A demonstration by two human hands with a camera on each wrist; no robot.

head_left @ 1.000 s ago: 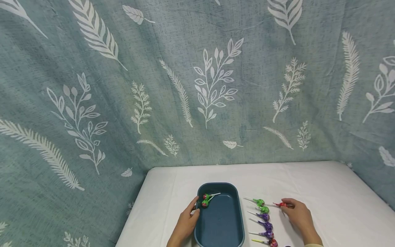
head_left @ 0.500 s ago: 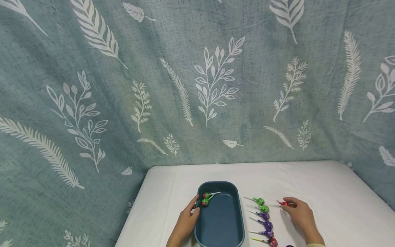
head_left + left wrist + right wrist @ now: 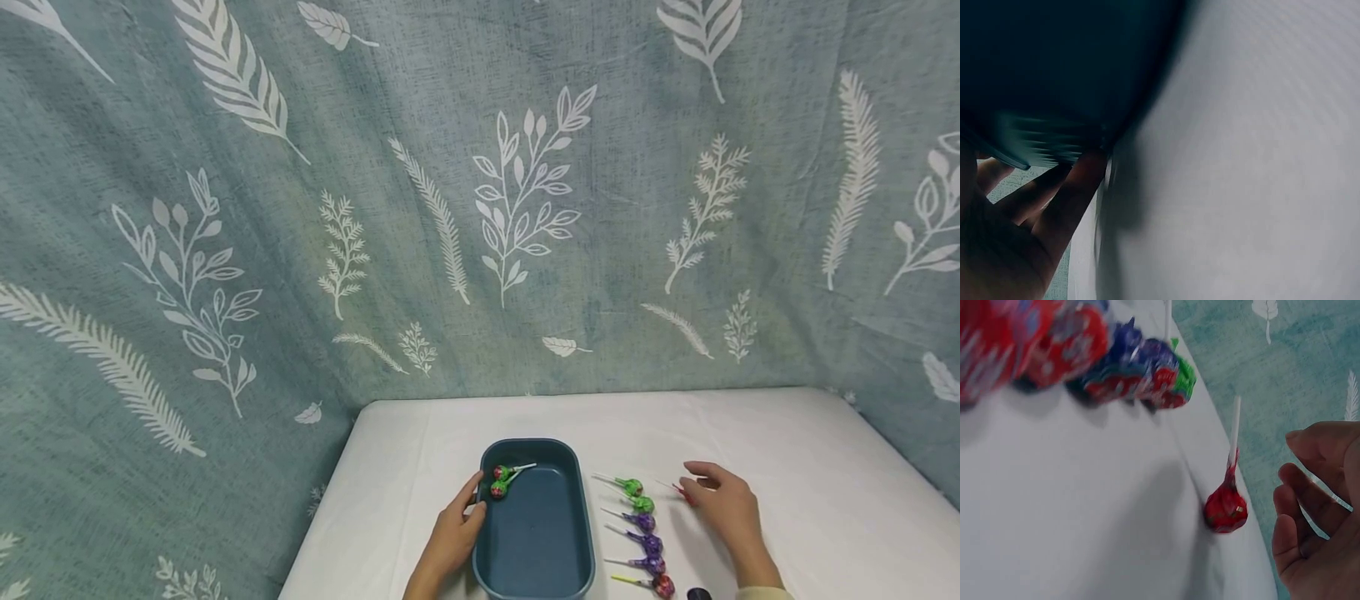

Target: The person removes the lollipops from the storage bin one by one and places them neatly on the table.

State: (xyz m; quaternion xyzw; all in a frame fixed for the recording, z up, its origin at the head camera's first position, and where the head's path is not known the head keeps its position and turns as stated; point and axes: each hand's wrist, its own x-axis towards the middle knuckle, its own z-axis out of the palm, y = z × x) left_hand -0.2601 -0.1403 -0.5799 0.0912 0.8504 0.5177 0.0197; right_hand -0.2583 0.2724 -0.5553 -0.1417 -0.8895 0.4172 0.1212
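Note:
My left hand [image 3: 454, 533] holds the left side of a dark blue plastic tub [image 3: 534, 533], the thumb at its rim. In the left wrist view the fingers [image 3: 1069, 200] press its ribbed outer wall under the rim. Two green-and-red wrapped lollipops [image 3: 500, 483] lie inside at the far left. My right hand [image 3: 726, 504] hovers beside a red lollipop [image 3: 1227, 509] on the white table, fingers loosely bent and parted. The right wrist view shows a gap between them and the lollipop, whose white stick [image 3: 1235, 428] points away from the hand.
A column of wrapped lollipops [image 3: 647, 546], green, purple and red, runs along the tub's right side, sticks toward it. A small dark round object [image 3: 699, 593] shows at the bottom edge. Behind the white table [image 3: 847, 500] hangs a leaf-patterned curtain [image 3: 420, 250].
My right hand has let go of the red lollipop, which it pinched earlier, and its fingers have spread apart. The left hand and the tub have stayed in place.

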